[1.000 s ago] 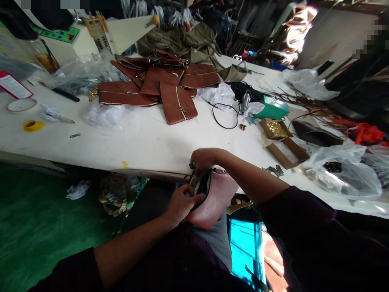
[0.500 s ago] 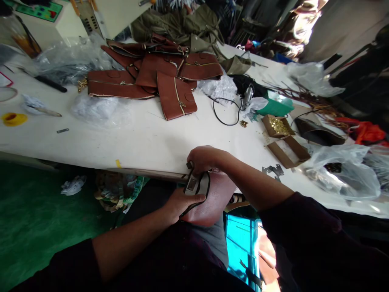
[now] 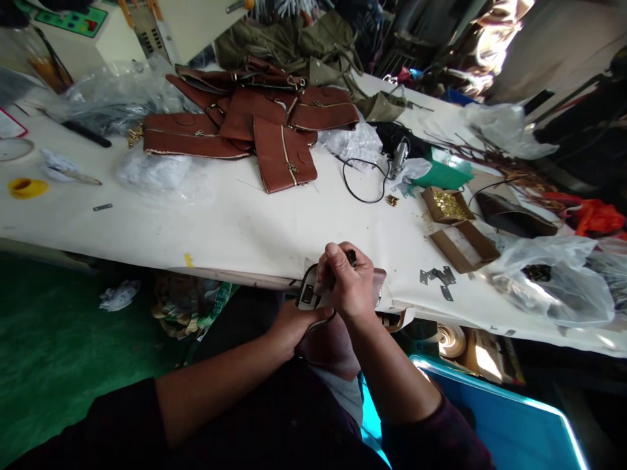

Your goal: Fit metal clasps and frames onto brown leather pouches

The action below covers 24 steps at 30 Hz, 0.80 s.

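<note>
My left hand (image 3: 292,324) grips the near edge of a brown leather pouch (image 3: 329,339) that rests on my lap against the white table's edge (image 3: 235,274). A flap with a rectangular metal fitting (image 3: 307,294) sticks up between my hands. My right hand (image 3: 347,282) is closed over the top of the pouch, pinching a small dark tool or part (image 3: 351,256) whose shape I cannot make out.
A pile of brown zipped pouches (image 3: 255,124) lies at the back of the table. Two small cardboard boxes (image 3: 453,225), one with gold fittings, sit right, near loose metal plates (image 3: 437,276), plastic bags (image 3: 558,277) and a black cord (image 3: 365,179). A blue bin (image 3: 494,418) stands by my right knee.
My right arm has swung inward, so the hand now sits over the pouch from above, and the pouch has lifted toward the table edge. My left hand keeps its grip.
</note>
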{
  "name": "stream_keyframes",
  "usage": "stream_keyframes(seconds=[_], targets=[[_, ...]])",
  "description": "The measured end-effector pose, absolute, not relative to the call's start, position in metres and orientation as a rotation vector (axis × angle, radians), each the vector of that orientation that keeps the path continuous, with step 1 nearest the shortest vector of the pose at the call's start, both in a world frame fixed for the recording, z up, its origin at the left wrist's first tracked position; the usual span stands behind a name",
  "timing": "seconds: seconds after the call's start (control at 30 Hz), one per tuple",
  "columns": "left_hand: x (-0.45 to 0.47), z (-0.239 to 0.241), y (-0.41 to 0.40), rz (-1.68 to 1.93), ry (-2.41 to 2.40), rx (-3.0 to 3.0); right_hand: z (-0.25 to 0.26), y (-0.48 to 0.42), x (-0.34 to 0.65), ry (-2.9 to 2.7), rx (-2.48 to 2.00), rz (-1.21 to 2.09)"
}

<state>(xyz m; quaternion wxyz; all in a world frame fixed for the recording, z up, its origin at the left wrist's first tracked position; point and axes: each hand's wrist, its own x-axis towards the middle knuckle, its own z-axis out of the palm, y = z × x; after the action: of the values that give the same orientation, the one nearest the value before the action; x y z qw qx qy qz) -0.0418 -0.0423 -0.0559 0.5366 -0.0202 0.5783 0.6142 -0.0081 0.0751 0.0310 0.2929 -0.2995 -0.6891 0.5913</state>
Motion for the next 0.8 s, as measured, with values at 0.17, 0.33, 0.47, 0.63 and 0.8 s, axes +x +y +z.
stream_keyframes(seconds=[0.17, 0.33, 0.47, 0.63, 0.8], targets=[[-0.042, -0.057, -0.045, 1.498, 1.341, -0.057, 0.002, 0.086, -0.011, -1.783, -0.84, 1.538], [-0.046, -0.057, -0.048, 1.532, 1.353, -0.077, 0.002, 0.092, -0.017, -1.721, -0.768, 1.563], [-0.044, -0.06, -0.045, 1.544, 1.404, -0.086, -0.004, 0.092, -0.022, -1.576, -0.787, 1.593], [-0.041, -0.062, -0.041, 1.526, 1.425, -0.103, -0.01, 0.097, -0.028, -1.535, -0.848, 1.583], [-0.04, -0.062, -0.041, 1.524, 1.426, -0.108, -0.008, 0.104, -0.031, -1.481, -0.844, 1.644]])
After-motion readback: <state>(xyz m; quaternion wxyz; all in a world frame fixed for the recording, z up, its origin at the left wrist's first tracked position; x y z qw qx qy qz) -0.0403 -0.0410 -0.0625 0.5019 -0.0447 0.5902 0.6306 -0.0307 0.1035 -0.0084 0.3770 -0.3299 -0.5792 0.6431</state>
